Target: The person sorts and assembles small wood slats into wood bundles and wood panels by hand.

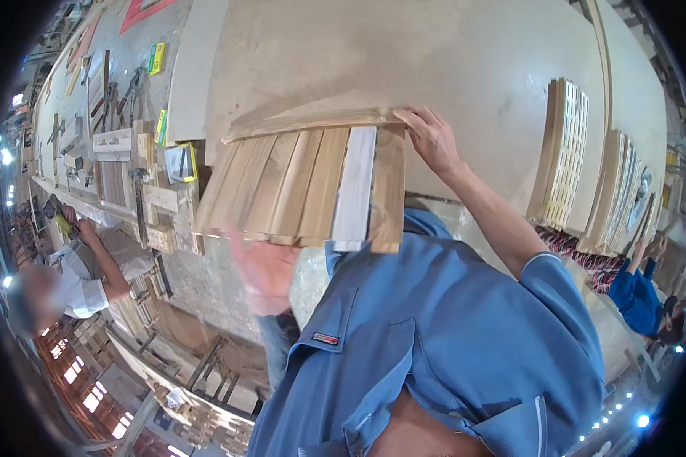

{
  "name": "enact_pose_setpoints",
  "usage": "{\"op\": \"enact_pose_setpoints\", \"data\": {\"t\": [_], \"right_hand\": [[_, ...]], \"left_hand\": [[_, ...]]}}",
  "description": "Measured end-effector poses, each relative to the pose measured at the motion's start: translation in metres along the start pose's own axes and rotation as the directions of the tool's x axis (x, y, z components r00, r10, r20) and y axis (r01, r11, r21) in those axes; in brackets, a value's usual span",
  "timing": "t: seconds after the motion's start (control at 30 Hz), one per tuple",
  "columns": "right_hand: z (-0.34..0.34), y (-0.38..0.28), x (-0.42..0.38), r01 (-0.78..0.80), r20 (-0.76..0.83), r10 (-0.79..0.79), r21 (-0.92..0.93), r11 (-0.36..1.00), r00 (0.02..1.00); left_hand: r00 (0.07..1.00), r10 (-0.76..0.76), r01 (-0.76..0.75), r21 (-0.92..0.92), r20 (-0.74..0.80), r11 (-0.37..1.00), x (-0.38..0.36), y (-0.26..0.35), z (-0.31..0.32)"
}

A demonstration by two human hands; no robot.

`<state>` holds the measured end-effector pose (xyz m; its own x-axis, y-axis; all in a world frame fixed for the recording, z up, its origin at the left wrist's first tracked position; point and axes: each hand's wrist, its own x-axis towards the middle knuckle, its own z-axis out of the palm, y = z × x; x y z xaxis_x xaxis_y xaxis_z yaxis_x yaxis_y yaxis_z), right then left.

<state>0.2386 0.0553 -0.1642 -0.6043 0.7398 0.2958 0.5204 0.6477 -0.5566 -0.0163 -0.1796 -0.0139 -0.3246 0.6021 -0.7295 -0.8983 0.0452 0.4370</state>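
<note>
A row of wooden slats (286,183) lies side by side on the worktable, right in front of my body. Among them, toward the right, is one pale grey-white strip (354,186). A long thin wooden strip (312,121) runs across the far ends of the slats. My right hand (428,137) grips the right end of that strip with its fingers closed. At the near edge of the slats, my left hand (265,266) is smeared by motion, so its fingers do not show clearly.
Stacks of slotted wooden pieces (564,152) stand at the right of the table (404,53). Tools and a yellow-edged box (181,163) lie at the left. A co-worker (80,274) is at the left, and another person (640,297) at the far right.
</note>
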Motion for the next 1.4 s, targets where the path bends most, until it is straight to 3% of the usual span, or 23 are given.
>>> {"op": "enact_pose_setpoints", "data": {"t": [0.07,0.1,0.17,0.23,0.33,0.5,0.6,0.67,0.7,0.77,0.83,1.03,1.13,1.2,1.27,1.33,1.37,1.4], "right_hand": [[0.022,0.006,0.024,-0.199,-0.054,0.206,0.123,0.972,0.977],[0.028,0.006,0.025,-0.193,-0.064,0.201,0.11,0.975,0.977],[0.034,0.011,0.015,-0.494,-0.151,0.49,0.012,0.869,0.858],[0.046,0.017,-0.019,-0.597,-0.168,0.578,-0.098,0.796,0.798],[0.05,0.002,-0.074,-0.629,-0.124,0.623,-0.287,0.722,0.772],[0.059,-0.017,-0.092,-0.748,-0.047,0.788,-0.354,0.562,0.614],[0.06,-0.016,-0.084,-0.782,0.005,0.832,-0.339,0.523,0.554],[0.063,-0.013,-0.088,-0.784,0.029,0.842,-0.348,0.514,0.539],[0.064,-0.011,-0.09,-0.782,0.026,0.838,-0.342,0.52,0.546],[0.067,-0.009,-0.093,-0.781,0.032,0.839,-0.347,0.519,0.543],[0.07,-0.006,-0.094,-0.774,0.03,0.834,-0.355,0.524,0.551],[0.063,0.012,-0.1,-0.62,0.083,0.722,-0.45,0.643,0.687],[0.065,0.023,-0.098,-0.514,0.088,0.634,-0.507,0.692,0.768],[0.07,0.022,-0.108,-0.485,0.089,0.613,-0.528,0.697,0.785],[0.071,0.024,-0.106,-0.481,-0.008,0.552,-0.503,0.718,0.834],[0.064,0.027,-0.109,-0.431,0.021,0.501,-0.48,0.764,0.865],[0.061,0.029,-0.106,-0.457,0.047,0.533,-0.453,0.765,0.845],[0.061,0.03,-0.102,-0.483,0.073,0.561,-0.423,0.766,0.825]], "left_hand": [[0.995,-0.103,0.101,-0.123,-0.007,0.987,0.041,-0.014,-0.023],[0.997,-0.068,0.063,-0.119,-0.043,0.991,0.064,-0.024,-0.028],[0.999,-0.026,0.021,-0.122,-0.046,0.992,0.114,-0.031,-0.02],[0.994,-0.038,0.01,-0.261,-0.105,0.965,0.163,-0.021,-0.007],[0.998,-0.045,0.034,-0.232,-0.045,0.972,0.269,0.012,0.003],[0.997,-0.06,0.063,-0.093,0.038,0.994,0.395,0.102,0.091],[0.998,0.033,-0.036,0.056,0.051,0.998,0.449,0.123,0.109],[0.991,0.056,-0.097,0.367,0.12,0.925,0.461,0.119,0.096],[0.99,0.065,-0.107,0.366,0.126,0.924,0.462,0.11,0.085],[0.983,0.131,-0.18,0.568,0.127,0.803,0.452,0.085,0.056],[0.975,0.152,-0.22,0.598,0.164,0.771,0.428,0.062,0.022],[0.965,0.255,-0.247,0.514,0.056,0.821,0.302,0.01,-0.056],[0.883,0.463,-0.385,0.439,-0.081,0.812,0.256,-0.018,-0.111],[0.768,0.64,-0.438,0.716,-0.015,0.543,0.216,-0.045,-0.169],[0.771,0.634,-0.158,0.984,0.069,0.084,0.18,-0.096,-0.251],[0.933,0.358,0.1,0.982,-0.036,-0.16,0.149,-0.176,-0.358],[0.916,0.382,0.139,0.99,-0.124,-0.012,0.095,-0.214,-0.381],[0.947,0.217,0.234,0.971,-0.238,0.045,0.07,-0.246,-0.419]]}}
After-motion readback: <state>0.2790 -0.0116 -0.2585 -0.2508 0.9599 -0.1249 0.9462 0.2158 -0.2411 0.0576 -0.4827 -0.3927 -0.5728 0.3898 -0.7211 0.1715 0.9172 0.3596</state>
